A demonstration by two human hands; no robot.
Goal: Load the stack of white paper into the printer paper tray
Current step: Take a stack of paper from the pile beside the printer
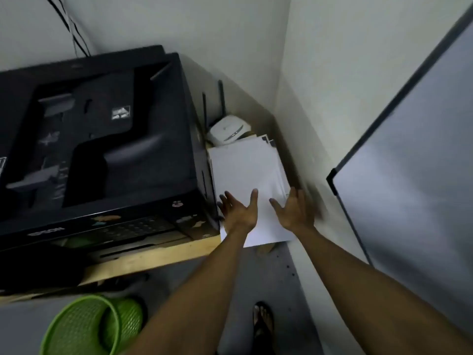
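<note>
A stack of white paper (pixel 245 170) lies on the wooden shelf (pixel 153 257), in the gap between the black printer (pixel 97 139) and the wall. Its near end hangs past the shelf's front edge. My left hand (pixel 239 211) rests on the stack's near left part with fingers spread. My right hand (pixel 294 211) is at the stack's near right edge, fingers apart and slightly blurred. Neither hand visibly grips the sheets. The printer's front slot faces me, low at the shelf's edge.
A white router (pixel 227 130) with two dark antennas sits behind the paper. A green mesh basket (pixel 87 326) stands on the floor at lower left. A grey panel (pixel 409 175) leans at right. My sandalled foot (pixel 263 321) is below. Cables run up the wall.
</note>
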